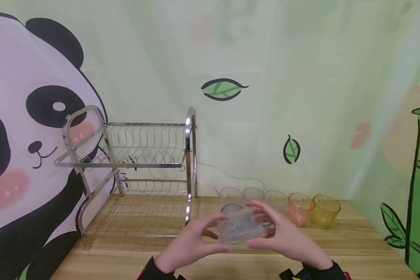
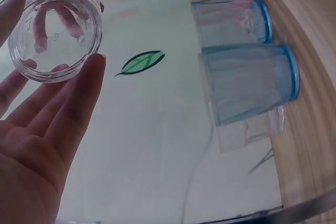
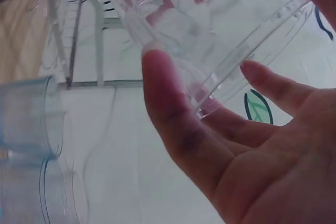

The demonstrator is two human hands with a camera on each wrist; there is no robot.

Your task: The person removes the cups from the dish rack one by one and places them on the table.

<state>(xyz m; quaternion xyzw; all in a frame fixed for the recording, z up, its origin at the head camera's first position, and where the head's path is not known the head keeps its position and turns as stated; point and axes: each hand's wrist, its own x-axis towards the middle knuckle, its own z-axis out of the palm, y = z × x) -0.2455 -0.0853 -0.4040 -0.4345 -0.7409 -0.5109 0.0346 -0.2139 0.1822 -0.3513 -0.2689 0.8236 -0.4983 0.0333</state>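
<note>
A clear, faceted cup (image 1: 240, 229) is held tilted above the wooden table, between both hands. My left hand (image 1: 196, 242) grips it from the left, with the thumb low and the fingers higher. From the right, my right hand (image 1: 283, 235) holds the other end between thumb and fingers. In the left wrist view the round end of the cup (image 2: 55, 35) faces the camera, with fingers of the left hand (image 2: 42, 129) around it. The right wrist view has the right hand (image 3: 262, 145) with its thumb against the cup's side (image 3: 220, 30).
Behind the hands stand several cups: blue-tinted ones (image 2: 249, 82), a red-rimmed cup (image 1: 301, 212) and a yellow cup (image 1: 325, 214). On the left is a two-tier steel dish rack (image 1: 143, 165). A printed cloth backdrop (image 1: 252, 116) hangs behind the wooden table (image 1: 357, 249).
</note>
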